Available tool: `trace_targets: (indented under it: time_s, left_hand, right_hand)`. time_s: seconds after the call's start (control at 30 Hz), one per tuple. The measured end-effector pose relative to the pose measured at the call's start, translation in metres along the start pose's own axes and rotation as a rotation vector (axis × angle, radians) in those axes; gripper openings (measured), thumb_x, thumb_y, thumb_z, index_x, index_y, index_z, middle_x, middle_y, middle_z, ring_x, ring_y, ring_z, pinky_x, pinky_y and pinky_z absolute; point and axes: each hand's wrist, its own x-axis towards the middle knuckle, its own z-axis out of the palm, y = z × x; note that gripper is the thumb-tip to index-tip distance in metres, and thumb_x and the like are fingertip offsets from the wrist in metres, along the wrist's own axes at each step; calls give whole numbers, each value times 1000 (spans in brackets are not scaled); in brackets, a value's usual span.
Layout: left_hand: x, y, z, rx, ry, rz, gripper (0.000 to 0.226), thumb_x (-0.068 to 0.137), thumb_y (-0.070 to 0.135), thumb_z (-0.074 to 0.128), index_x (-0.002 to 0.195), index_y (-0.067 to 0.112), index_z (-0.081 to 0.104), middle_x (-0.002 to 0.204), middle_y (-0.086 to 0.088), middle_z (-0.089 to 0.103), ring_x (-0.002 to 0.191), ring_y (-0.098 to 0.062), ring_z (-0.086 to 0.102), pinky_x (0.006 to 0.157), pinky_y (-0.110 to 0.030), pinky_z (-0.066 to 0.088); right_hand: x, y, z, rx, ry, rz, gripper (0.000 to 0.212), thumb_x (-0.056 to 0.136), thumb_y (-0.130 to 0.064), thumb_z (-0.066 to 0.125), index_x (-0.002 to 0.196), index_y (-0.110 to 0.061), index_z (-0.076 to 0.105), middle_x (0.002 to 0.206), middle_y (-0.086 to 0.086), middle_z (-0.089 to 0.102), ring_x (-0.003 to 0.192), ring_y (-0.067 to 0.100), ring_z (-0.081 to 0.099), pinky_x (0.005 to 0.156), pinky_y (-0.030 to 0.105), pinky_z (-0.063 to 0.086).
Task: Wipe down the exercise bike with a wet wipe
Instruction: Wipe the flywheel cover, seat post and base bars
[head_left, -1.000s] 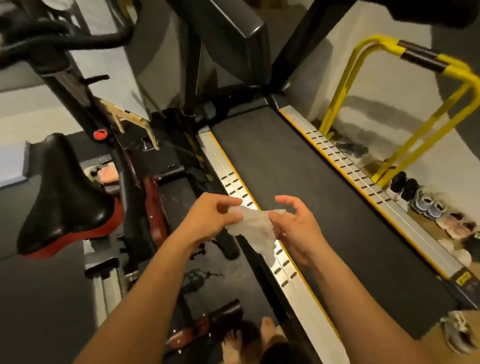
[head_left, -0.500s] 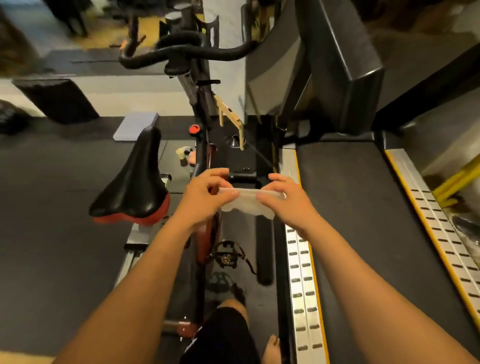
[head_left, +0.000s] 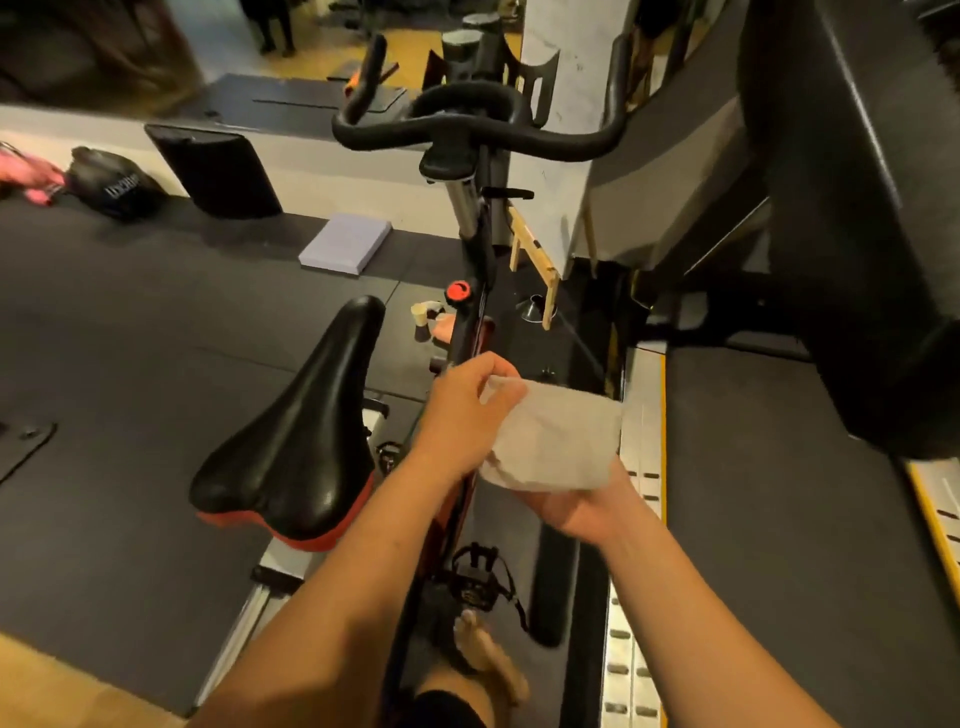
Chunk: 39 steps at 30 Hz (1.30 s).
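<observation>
the wipe (head_left: 556, 436) is held in the air to the right of the saddle (head_left: 306, 415), above the bike (head_left: 470, 322) frame and touching no part of it. it is a pale grey sheet opened out almost flat. the left hand (head_left: 467, 415) pinches its upper left corner between thumb and curled fingers, just beside the saddle's nose. the right hand (head_left: 576, 506) lies palm up under the sheet, further right of the saddle, and carries it. the wipe is spread across the palm and hides the fingers, and only the heel of the hand and the wrist show.

beyond the saddle's nose a red knob (head_left: 458, 291) sits on the frame, and further beyond it the black handlebar (head_left: 467, 124) curves out to both sides. below and right of the saddle a pedal (head_left: 475, 582) with a strap hangs near a bare foot (head_left: 488, 660). the treadmill (head_left: 779, 467) runs well right of the saddle, its ribbed silver rail nearest the hands. a flat grey pad (head_left: 345, 241) lies on the dark floor beyond the saddle, and a black bag (head_left: 117, 187) rests far to its left by the low wall.
</observation>
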Motion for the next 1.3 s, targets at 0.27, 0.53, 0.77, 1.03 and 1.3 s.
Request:
trace_targets:
  time_s: [0.27, 0.53, 0.77, 1.03, 1.3]
  left_hand:
    - [106, -69, 24, 250, 211, -114, 51, 92, 28, 66, 138, 20, 45, 141, 2, 39, 117, -14, 49, 92, -32, 48]
    - [148, -120, 63, 220, 166, -211, 55, 99, 34, 53, 150, 23, 35, 161, 5, 23, 146, -19, 28, 119, -40, 28]
    - [204, -187, 82, 639, -10, -135, 64, 101, 41, 42, 157, 31, 13, 166, 2, -10, 149, -23, -23, 121, -54, -7]
    - [240, -273, 98, 865, -62, -472, 85, 99, 56, 36, 152, 28, -25, 160, -21, -22, 147, -48, -15, 117, -65, 3]
    - [248, -308, 114, 919, 136, -522, 84, 96, 66, 33, 156, 23, -5, 140, -11, 40, 122, -30, 45, 100, -40, 36]
  right_hand:
    - [119, -48, -1, 155, 40, 53, 88, 45, -15, 96, 125, -2, 64, 135, 21, 56, 121, 38, 56, 102, 51, 45]
    - [245, -112, -15, 319, 204, -169, 83, 64, -17, 80, 141, -12, 50, 144, 14, 50, 135, 35, 45, 115, 49, 31]
    - [359, -140, -54, 183, 258, -207, 35, 81, -25, 55, 111, -9, 63, 113, 14, 66, 110, 34, 59, 107, 46, 41]
    - [468, -160, -99, -21, 221, -291, 25, 101, -26, 34, 90, -21, 56, 75, -4, 59, 63, 12, 63, 56, 21, 52]
    - [534, -104, -67, -514, 174, -814, 23, 98, -42, 46, 96, -25, 61, 74, -12, 61, 68, 9, 56, 62, 22, 41]
